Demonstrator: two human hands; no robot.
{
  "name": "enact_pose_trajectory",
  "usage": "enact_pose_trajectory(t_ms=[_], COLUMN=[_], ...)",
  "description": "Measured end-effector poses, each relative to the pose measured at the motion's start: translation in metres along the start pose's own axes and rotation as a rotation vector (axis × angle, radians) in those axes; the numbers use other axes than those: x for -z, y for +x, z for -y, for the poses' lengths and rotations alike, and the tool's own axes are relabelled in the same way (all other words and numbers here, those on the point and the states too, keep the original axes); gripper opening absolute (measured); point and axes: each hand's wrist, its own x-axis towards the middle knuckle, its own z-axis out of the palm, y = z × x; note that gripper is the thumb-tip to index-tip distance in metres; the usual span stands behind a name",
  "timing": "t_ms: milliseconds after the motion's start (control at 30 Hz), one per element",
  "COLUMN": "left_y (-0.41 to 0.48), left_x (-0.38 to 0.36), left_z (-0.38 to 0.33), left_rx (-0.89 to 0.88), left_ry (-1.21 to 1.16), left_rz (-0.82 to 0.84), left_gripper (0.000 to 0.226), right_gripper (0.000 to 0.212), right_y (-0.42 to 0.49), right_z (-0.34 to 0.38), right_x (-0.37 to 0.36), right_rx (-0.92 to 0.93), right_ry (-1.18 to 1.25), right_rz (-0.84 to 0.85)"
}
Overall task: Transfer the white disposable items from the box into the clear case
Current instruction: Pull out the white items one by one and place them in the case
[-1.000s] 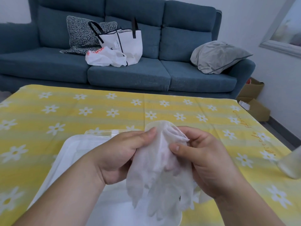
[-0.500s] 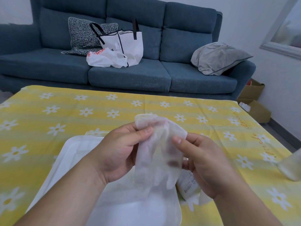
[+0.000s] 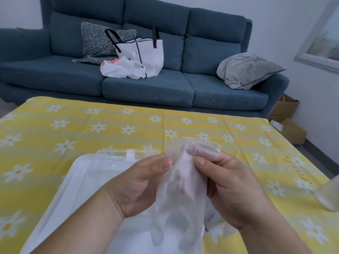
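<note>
A thin white disposable glove [image 3: 180,202] hangs between both hands over the table, its fingers pointing down. My left hand [image 3: 139,186] pinches its cuff edge from the left. My right hand [image 3: 236,191] holds the cuff from the right, with fingers pushed inside the cuff opening. Under the hands lies the clear case [image 3: 77,182] with its lid open and a white latch [image 3: 130,155] at the far edge. A small piece of the box [image 3: 212,217] with print shows under my right hand; most of it is hidden.
The table wears a yellow daisy cloth [image 3: 91,129]. A blurred clear bottle [image 3: 328,195] lies at the right edge. Behind the table stands a blue sofa [image 3: 146,85] with cushions, a white tote bag [image 3: 146,50] and a plastic bag. Cardboard boxes [image 3: 286,121] sit on the floor right.
The glove's cuff has been spread wider and shifted right; my right fingers have slipped inside it. The view has tilted slightly, and the case's far latch now shows.
</note>
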Motion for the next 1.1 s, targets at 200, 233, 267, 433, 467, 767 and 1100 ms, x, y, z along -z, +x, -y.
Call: enact_pose_trajectory(t_ms=[200, 233, 267, 433, 467, 767, 1100], left_y=[-0.003, -0.004, -0.004, -0.010, -0.012, -0.011, -0.006], left_x=[0.000, 0.001, 0.001, -0.007, -0.009, 0.014, 0.005], left_z=[0.012, 0.013, 0.014, 0.012, 0.010, 0.014, 0.008], left_rx=[0.046, 0.061, 0.074, 0.071, 0.061, 0.110, 0.115], left_ry=[-0.072, -0.089, -0.111, -0.173, -0.182, -0.178, -0.214], left_rz=[0.255, 0.271, 0.281, 0.305, 0.311, 0.188, 0.070], left_gripper=[0.096, 0.098, 0.098, 0.064, 0.060, 0.057, 0.050], right_gripper=[0.025, 0.027, 0.029, 0.033, 0.034, 0.047, 0.045], right_y=[0.004, 0.005, 0.006, 0.004, 0.004, 0.016, 0.015], right_z=[-0.002, -0.003, -0.003, 0.002, 0.002, -0.008, -0.005], right_x=[-0.001, -0.002, -0.003, -0.012, -0.014, -0.016, -0.011], right_rx=[-0.033, -0.042, -0.047, -0.141, -0.154, -0.121, -0.070], right_ry=[-0.052, -0.055, -0.058, 0.131, 0.151, -0.243, -0.243], right_rz=[0.086, 0.104, 0.124, 0.272, 0.289, 0.161, -0.006])
